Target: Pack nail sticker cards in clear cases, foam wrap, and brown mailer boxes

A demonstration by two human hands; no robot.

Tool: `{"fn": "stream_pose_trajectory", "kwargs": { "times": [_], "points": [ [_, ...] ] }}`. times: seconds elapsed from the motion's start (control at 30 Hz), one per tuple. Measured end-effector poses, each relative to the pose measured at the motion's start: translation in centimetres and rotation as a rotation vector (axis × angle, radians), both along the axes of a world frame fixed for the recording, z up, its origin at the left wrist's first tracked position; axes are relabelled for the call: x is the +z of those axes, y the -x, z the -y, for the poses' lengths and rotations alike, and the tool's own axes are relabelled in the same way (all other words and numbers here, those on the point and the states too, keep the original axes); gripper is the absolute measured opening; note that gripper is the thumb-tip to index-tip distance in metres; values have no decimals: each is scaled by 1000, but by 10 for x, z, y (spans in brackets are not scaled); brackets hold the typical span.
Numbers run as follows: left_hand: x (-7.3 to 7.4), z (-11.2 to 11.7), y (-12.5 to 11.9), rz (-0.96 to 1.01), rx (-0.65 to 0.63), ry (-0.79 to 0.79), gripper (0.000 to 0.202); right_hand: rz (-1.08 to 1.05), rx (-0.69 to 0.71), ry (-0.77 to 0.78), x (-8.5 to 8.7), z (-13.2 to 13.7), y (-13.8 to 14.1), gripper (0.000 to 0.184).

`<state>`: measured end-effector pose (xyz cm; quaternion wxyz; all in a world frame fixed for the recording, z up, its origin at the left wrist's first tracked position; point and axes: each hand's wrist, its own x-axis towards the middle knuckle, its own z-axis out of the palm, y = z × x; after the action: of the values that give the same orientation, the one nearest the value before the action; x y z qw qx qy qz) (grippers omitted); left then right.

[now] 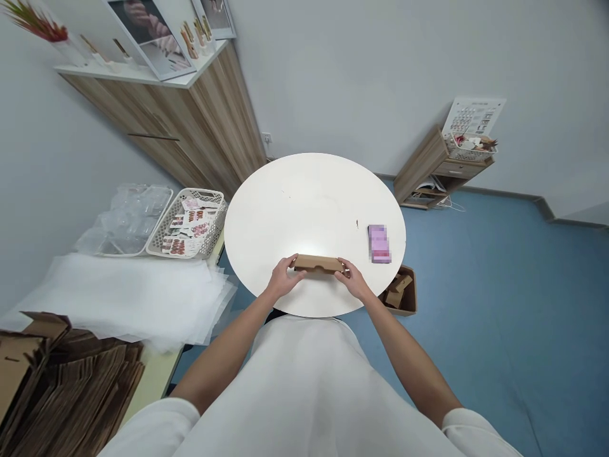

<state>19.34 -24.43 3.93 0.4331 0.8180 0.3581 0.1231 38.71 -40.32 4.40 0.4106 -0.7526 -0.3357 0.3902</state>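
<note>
A small brown cardboard box (320, 263), long and narrow, is held at the near side of the round white table (309, 203). My left hand (285, 277) grips its left end, thumb toward me and fingers behind. At the right end, my right hand (351, 279) holds it the same way. The box's near side shows a curved notch in the middle. Whether the box touches the tabletop I cannot tell. To the right on the table lies a purple-pink rectangular item (379, 244), its surface blurred out.
Left of the table, a side bench carries a white basket of printed cards (190, 223), clear plastic packaging (126, 219), translucent sheets (118, 295) and flattened cardboard boxes (80, 393). A carton with cardboard pieces (408, 298) stands on the floor right. Behind are a wooden cabinet (209, 114) and small shelf (421, 168).
</note>
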Motion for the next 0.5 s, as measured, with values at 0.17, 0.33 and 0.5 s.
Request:
{"fn": "stream_pose_trajectory", "kwargs": {
  "times": [0.17, 0.33, 0.5],
  "points": [
    [-1, -9, -13, -78, 1, 39, 53, -8, 13, 42, 2, -11, -13, 55],
    [-4, -14, -20, -114, 50, -75, 49, 111, -29, 87, 8, -20, -18, 51],
    [4, -15, -24, -143, 25, -179, 43, 167, -12, 72, 18, -29, -20, 40]
  ]
}}
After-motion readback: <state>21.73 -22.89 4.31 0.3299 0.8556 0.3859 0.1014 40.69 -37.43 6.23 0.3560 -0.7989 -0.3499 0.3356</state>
